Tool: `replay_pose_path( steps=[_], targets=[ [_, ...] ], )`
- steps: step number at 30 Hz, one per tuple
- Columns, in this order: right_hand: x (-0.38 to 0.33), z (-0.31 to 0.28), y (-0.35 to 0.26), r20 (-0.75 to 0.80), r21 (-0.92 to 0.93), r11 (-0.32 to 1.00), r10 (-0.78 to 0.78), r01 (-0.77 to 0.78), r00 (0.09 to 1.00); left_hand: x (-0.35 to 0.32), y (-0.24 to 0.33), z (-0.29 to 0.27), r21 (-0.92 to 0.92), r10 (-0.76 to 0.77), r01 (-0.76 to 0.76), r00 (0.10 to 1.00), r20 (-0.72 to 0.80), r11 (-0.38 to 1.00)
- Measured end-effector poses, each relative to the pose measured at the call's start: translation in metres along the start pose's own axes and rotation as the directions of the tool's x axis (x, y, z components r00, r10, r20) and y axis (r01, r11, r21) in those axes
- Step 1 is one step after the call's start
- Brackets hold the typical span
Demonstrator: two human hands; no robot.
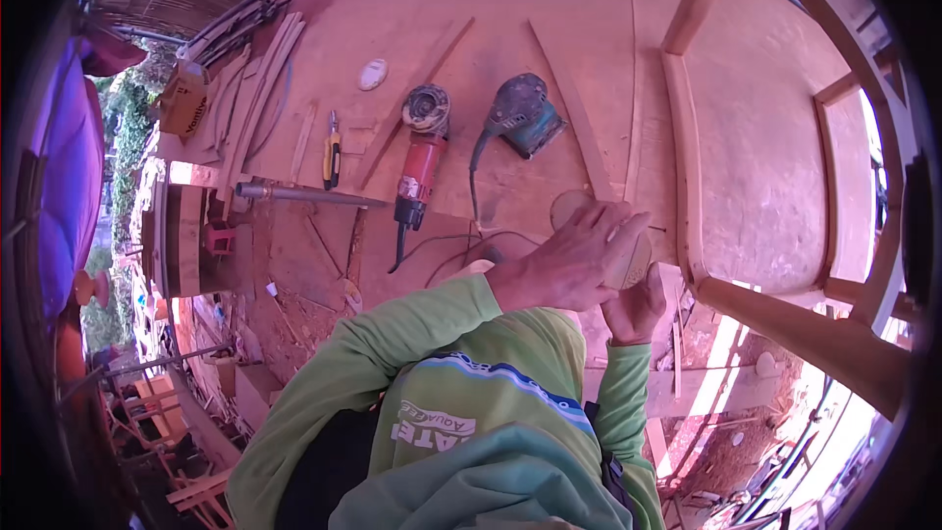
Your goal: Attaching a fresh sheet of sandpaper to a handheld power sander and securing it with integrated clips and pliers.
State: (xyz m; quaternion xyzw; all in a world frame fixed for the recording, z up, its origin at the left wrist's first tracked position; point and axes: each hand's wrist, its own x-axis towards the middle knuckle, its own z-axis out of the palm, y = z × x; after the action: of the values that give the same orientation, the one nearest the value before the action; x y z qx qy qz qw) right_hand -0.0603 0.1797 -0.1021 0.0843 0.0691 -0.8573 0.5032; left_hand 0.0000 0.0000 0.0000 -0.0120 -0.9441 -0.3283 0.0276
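Observation:
My left hand (561, 260) reaches across from the left, its fingers pressed together on a round tan disc (634, 263) that looks like a sanding disc. My right hand (638, 308) pinches the lower edge of the same disc, thumb up. Part of the disc is hidden by my left fingers. Just beyond my left hand, a second round tan disc (569, 206) lies on the wooden board. Farther off stand a corded teal sander (520, 110) and, to its left, a red angle grinder (420, 162) with its cord toward me.
Wooden strips (574, 108) lie on the big board (579, 0). A yellow-handled tool (332, 152), a grey pipe (309, 194) and a white disc (373, 74) are at left. A wooden frame (682, 157) rises close on my right. A cardboard box (183, 98) sits far left.

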Motion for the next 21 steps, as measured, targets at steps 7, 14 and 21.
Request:
replay_pose_path(
  steps=[7,14,21],
  targets=[
    [0.005,-0.029,-0.006,0.156,-0.093,0.996,0.008,0.007,0.988,-0.009,0.007,-0.016,-0.105,0.013,-0.016,1.000,-0.028,0.994],
    [0.007,-0.011,-0.003,0.126,-0.174,0.985,0.030,-0.008,0.992,-0.023,0.004,-0.022,-0.080,0.023,-0.027,0.999,-0.044,0.996],
    [0.005,-0.012,0.001,0.084,-0.225,0.972,0.092,-0.071,0.992,-0.037,-0.001,-0.022,-0.105,-0.015,0.015,1.000,0.004,0.994]
  ],
)
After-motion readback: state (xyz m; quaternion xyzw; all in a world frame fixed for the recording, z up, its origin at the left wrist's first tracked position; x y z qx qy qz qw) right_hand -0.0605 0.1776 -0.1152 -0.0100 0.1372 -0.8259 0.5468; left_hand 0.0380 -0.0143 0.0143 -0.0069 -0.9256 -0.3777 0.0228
